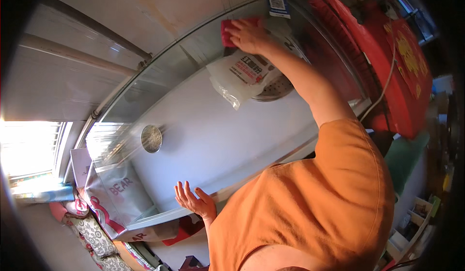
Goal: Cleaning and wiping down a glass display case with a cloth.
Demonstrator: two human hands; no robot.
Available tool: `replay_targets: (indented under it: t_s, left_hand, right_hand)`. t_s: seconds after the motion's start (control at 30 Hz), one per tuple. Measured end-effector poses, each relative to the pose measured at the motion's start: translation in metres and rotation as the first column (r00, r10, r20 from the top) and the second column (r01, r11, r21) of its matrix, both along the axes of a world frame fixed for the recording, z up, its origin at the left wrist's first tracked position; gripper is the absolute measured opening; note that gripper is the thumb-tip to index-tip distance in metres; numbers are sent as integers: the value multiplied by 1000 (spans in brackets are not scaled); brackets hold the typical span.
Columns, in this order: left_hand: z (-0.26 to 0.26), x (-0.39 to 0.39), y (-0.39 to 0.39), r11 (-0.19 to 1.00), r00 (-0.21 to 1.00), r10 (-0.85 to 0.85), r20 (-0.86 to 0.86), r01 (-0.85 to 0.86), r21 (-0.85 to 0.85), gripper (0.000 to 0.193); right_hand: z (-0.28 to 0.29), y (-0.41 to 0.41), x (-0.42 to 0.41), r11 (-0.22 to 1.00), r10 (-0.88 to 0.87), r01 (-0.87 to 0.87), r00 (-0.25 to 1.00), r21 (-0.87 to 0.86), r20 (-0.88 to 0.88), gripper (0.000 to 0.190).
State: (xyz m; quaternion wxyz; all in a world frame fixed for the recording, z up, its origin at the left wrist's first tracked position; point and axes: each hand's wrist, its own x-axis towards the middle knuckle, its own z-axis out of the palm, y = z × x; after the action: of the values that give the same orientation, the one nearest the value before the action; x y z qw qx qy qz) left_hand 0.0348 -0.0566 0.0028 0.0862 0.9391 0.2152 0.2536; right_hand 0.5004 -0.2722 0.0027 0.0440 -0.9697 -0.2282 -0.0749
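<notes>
My right hand (250, 37) reaches out with its fingers spread over a red cloth (228, 34), pressing it against the glass panel (192, 58) of a display case. Below that hand, a white plastic bag with printed writing (236, 80) partly covers a perforated round metal pan (278, 89) in the case. My left hand (198, 202) holds nothing; its fingers are apart beside the case's near edge. A round metal container (151, 139) holding thin sticks stands on the pale floor of the case (218, 125).
A blue card with a printed code (279, 7) is on the glass. A red cover with gold characters (408, 53) hangs at right. Two pipes (80, 54) run along the left wall. A bright window (31, 147) and patterned cushions (92, 234) lie left.
</notes>
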Motion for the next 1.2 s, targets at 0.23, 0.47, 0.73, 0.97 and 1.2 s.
replay_targets:
  t_s: [0.23, 0.47, 0.73, 0.97, 1.2]
  left_hand:
    - [-4, -3, 7, 994, 994, -107, -2, 107, -28, 32]
    - [-3, -6, 13, 978, 982, -188, -1, 187, -91, 36]
    - [-3, -3, 10, 986, 991, -132, -34, 127, -105, 34]
    - [-6, -5, 7, 999, 998, -35, -49, 34, -7, 36]
    - [-5, -2, 2, 999, 998, 43, -43, -43, 5, 39]
  right_hand:
    - [6, -36, -191, 911, 373, -379, 925, 163, 65, 42]
    - [44, -107, -337, 915, 397, -370, 897, 162, -196, 44]
    - [34, -108, -270, 901, 428, -404, 888, 157, -167, 47]
    - [14, -67, -90, 930, 338, -328, 941, 165, -31, 39]
    - [-8, -43, 57, 963, 215, -216, 976, 163, 26, 42]
